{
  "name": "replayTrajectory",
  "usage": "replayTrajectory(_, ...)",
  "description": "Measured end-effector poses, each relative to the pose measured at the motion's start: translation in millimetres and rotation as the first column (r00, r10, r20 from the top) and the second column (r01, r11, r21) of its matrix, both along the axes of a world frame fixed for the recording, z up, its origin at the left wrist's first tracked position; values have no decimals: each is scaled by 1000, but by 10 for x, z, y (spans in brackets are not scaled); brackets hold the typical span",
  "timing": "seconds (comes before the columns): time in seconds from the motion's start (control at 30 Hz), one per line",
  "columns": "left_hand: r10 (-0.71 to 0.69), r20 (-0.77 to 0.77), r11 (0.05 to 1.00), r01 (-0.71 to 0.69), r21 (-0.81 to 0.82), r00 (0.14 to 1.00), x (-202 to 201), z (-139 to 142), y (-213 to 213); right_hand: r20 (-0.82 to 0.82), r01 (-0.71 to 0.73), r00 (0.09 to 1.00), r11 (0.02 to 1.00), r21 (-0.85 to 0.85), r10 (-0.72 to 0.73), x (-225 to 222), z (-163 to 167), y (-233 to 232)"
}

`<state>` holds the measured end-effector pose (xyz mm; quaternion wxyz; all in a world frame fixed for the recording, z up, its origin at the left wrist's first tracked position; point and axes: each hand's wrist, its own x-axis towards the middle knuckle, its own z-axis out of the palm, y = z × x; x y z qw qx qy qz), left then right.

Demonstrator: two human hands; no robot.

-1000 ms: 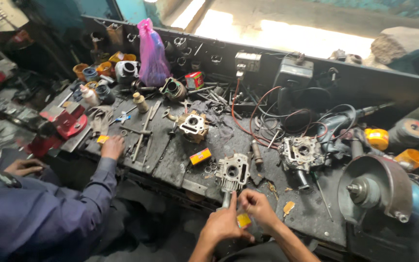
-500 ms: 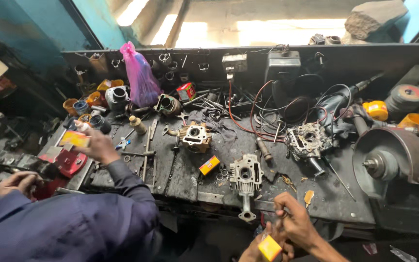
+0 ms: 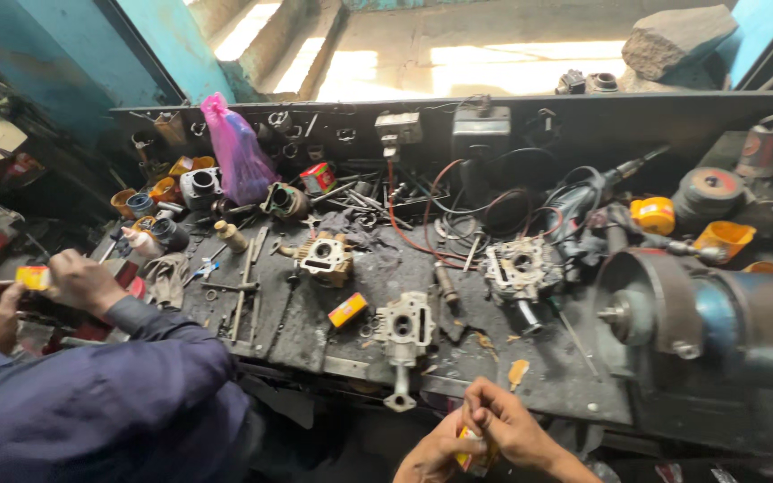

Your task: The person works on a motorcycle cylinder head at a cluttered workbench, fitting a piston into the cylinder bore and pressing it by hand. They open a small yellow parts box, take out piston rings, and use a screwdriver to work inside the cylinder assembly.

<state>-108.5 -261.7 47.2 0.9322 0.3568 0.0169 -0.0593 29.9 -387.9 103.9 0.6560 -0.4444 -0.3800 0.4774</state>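
— Holding a small yellow box at the bottom edge of the view, your right hand is curled over its top with the fingers closed on it, and your left hand cups it from below, also closed on it. Both sit just off the near edge of the black workbench.

— What lies closest on the bench?

— Right above your hands is a grey metal engine casting with a stem pointing down toward you. Just left of it lies a yellow-and-red carton. A second casting sits further back to the left, and a third to the right, near a tangle of red and black wires.

— And to your right?

— You have a bench grinder there — its round guard faces the castings. Behind it rest two orange cups and a handheld power tool.

— Who is beside you?

— Another person in a dark blue sleeve stands at your left. Their two hands are together at the bench's left end, one hand pinching a small yellow packet. At the back of the bench a pink plastic bag stands upright among small pots and a red tin.
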Motion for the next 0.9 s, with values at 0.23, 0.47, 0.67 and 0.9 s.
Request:
replayTrajectory(0.23, 252, -241, 861, -330, -386, 937, 1087, 459, -1177, -20, 246, 969, 958, 150, -245, 855, 96, -1003)
replayTrajectory(0.47, 826, -235, 562, -783, 268, 512, 1550, 586, -1239, 377, 6, 918, 948, -319, 121, 1123, -93, -2409)
replayTrajectory(0.67, 786, 128, 565, -787, 249, 605, 1672, 637, -1461, 683, 735, 469, 182, -654, 560, 1562, -482, -4080)
replayTrajectory(0.9, 424, 185, 735, -457, 501, 886, 1850, 665, -2555, 559, 360, 828, 721, -592, 46, 1720, 37, -4519)
